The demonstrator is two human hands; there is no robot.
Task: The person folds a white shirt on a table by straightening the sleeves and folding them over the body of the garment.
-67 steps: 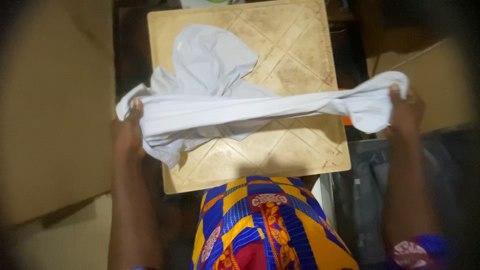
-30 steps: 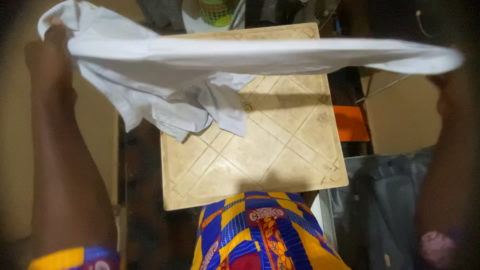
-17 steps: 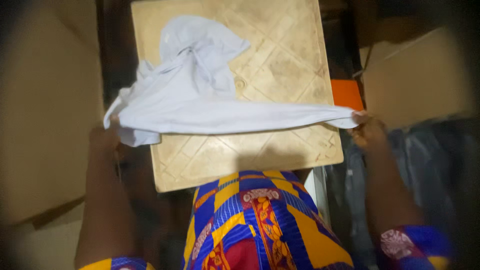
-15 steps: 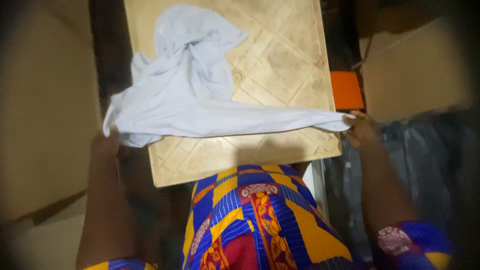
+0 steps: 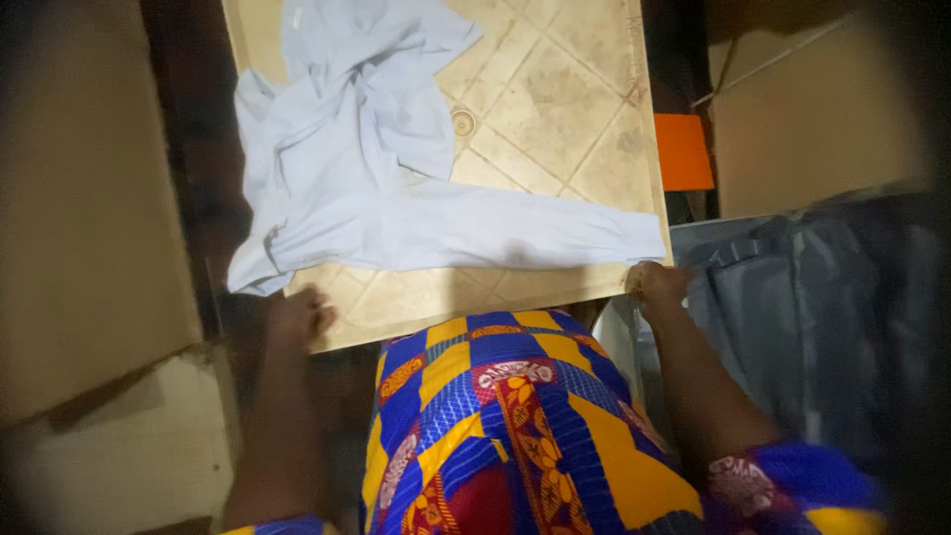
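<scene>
The crumpled pale-blue cotton shirt (image 5: pixel 396 188) lies crosswise on the beige patterned tabletop (image 5: pixel 555 109); my left hand (image 5: pixel 297 317) and right hand (image 5: pixel 656 284) rest just below it, fingers released, empty.

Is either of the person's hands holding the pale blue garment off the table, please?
No: the pale blue garment lies spread on the tan patterned tabletop, and the left hand and right hand rest at its near edge, off the cloth.

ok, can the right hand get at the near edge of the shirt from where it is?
Probably yes. The right hand sits at the board's near right corner, just below the end of the shirt, which lies flat. Nothing shows between them. The left hand is at the other corner, apart from it.
</scene>
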